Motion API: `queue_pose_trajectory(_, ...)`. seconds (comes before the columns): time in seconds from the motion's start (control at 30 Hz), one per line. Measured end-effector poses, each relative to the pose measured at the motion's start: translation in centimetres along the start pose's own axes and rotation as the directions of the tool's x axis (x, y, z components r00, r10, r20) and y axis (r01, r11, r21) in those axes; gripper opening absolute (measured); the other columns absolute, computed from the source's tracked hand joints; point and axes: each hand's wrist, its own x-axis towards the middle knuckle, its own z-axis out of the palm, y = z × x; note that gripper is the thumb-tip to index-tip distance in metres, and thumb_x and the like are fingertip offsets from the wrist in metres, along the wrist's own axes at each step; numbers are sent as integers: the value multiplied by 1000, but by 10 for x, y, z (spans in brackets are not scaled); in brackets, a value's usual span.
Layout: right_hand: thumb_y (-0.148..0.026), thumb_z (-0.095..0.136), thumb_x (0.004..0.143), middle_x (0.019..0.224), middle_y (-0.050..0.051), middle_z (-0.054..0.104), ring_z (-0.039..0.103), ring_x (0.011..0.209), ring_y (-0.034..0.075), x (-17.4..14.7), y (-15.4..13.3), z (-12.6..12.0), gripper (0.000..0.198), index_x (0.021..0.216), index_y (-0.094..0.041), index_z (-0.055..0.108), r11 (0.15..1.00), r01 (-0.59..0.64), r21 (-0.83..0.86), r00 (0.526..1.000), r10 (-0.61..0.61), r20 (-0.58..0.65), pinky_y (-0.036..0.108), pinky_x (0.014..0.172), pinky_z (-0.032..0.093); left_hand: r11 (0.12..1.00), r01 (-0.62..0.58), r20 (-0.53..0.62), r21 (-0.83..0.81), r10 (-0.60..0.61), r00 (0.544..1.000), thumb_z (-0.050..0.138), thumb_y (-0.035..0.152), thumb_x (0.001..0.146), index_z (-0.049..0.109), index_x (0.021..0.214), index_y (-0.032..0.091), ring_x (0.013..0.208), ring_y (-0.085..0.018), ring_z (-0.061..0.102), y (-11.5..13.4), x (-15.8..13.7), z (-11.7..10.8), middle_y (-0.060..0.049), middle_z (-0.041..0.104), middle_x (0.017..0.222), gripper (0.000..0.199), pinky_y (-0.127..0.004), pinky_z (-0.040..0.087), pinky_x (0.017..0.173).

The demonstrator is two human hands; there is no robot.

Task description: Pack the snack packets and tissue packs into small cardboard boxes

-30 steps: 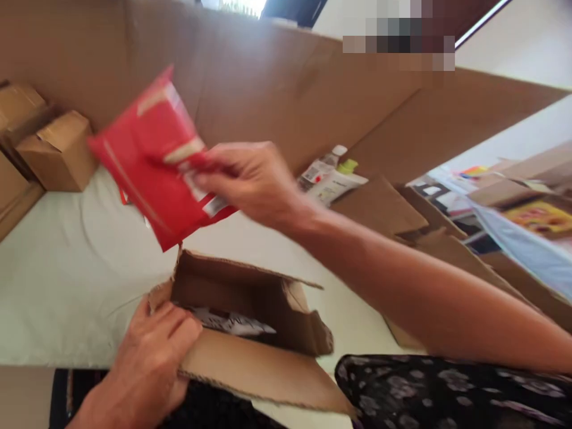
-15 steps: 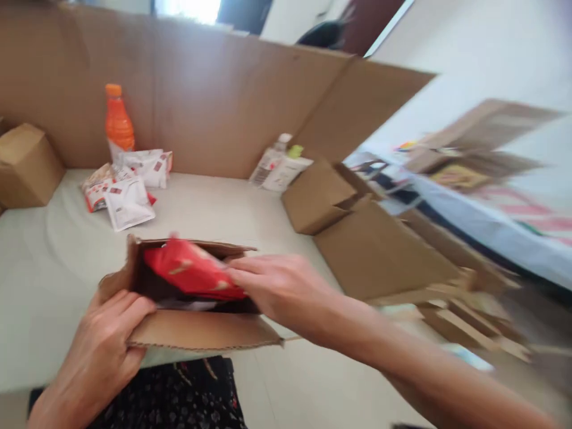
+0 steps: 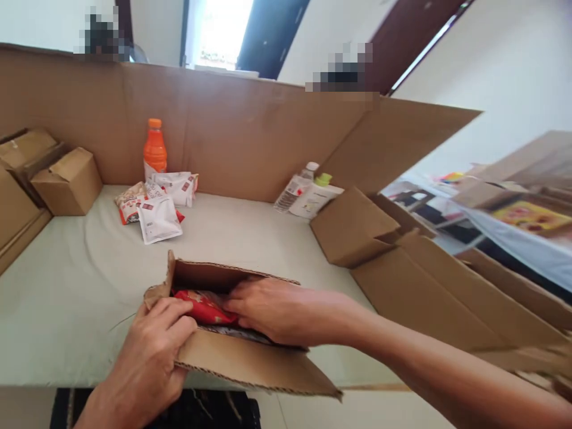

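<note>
An open cardboard box (image 3: pixel 254 360) stands tilted at the table's near edge, its flaps folded out. My left hand (image 3: pixel 154 348) grips its left side, fingers over the rim and thumb outside. Down in the box lies a red packet (image 3: pixel 205 308) with pale markings. My right hand (image 3: pixel 279 310) reaches in from the right, its bent fingers closed at the packet's right end; the fingertips are partly hidden. Below the packet shows a strip of something silvery-white, too covered to name.
Beyond the box lie several white and orange packets (image 3: pixel 159 220) beside an orange bottle (image 3: pixel 155 149). A clear bottle and a white pouch (image 3: pixel 315 199) lean at the back right. Cardboard boxes (image 3: pixel 74 182) stand left, more cardboard (image 3: pixel 415 286) right. A cardboard wall (image 3: pixel 241 137) runs behind; people are partly visible beyond it.
My right hand has lowered the red packet from the box's mouth to inside it. My left hand still holds the box. The view has shifted, so everything appears lower and further right.
</note>
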Motion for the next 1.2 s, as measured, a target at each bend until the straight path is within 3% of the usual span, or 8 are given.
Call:
queue_pose_trajectory(0.1,-27,53,97,98,8,78,71,88,19,-5,-1,-33,24,107,-23,75,980,89,180,976,-50,-212,29,78,52,997,23,27,-68,-21,999,47,0,52,57,87,18,95,-27,65,-2,-3,1,-6,71,96,41,-43,53,81)
queue_pose_trajectory(0.23,-27,51,96,83,3,76,68,73,15,47,25,-68,26,100,-22,76,949,-17,314,880,163,-446,25,70,49,997,20,-10,-76,-21,1000,52,3,53,53,83,20,86,-24,63,-8,-9,11,-3,68,84,35,-39,50,75)
queue_pose_trajectory(0.4,-26,62,89,84,4,73,65,76,15,181,81,-64,15,91,-16,73,858,-397,327,800,498,-334,23,63,42,997,-74,-214,-10,70,974,58,13,62,49,80,21,80,-22,62,-20,-15,48,-1,65,75,22,-36,46,71)
queue_pose_trajectory(0.53,-38,73,83,88,8,73,64,76,18,254,100,-46,26,92,-14,71,828,-487,278,766,558,-320,24,58,39,995,-48,-411,93,82,908,50,11,81,45,73,21,68,-17,56,-24,-12,67,2,59,64,14,-33,41,67)
queue_pose_trajectory(0.63,-27,67,85,92,9,74,65,83,20,274,105,-36,13,88,-16,71,821,-514,248,746,571,-344,25,62,39,989,-72,-394,125,117,912,50,10,87,45,72,20,65,-15,55,-24,-9,65,3,57,62,18,-33,40,65)
queue_pose_trajectory(0.9,-24,48,91,100,7,75,66,90,19,249,106,-46,28,102,-18,74,861,-445,247,675,504,-539,25,73,43,999,-42,-260,26,47,965,67,26,71,44,75,22,73,-21,59,-23,-14,60,1,61,66,24,-35,41,66)
queue_pose_trajectory(1.07,-20,50,85,86,5,73,61,76,16,187,103,-73,23,88,-17,73,901,-384,202,672,423,-609,25,69,40,997,10,-101,-74,-18,995,58,11,52,46,78,22,79,-23,60,-15,-13,31,-2,64,75,30,-35,45,69)
queue_pose_trajectory(1.2,-17,56,79,77,3,71,57,69,16,128,112,-72,15,78,-18,71,890,-426,161,708,439,-553,26,63,36,992,79,-1,-95,-79,997,54,3,56,53,81,21,84,-24,61,-6,-8,10,-3,66,80,30,-36,48,72)
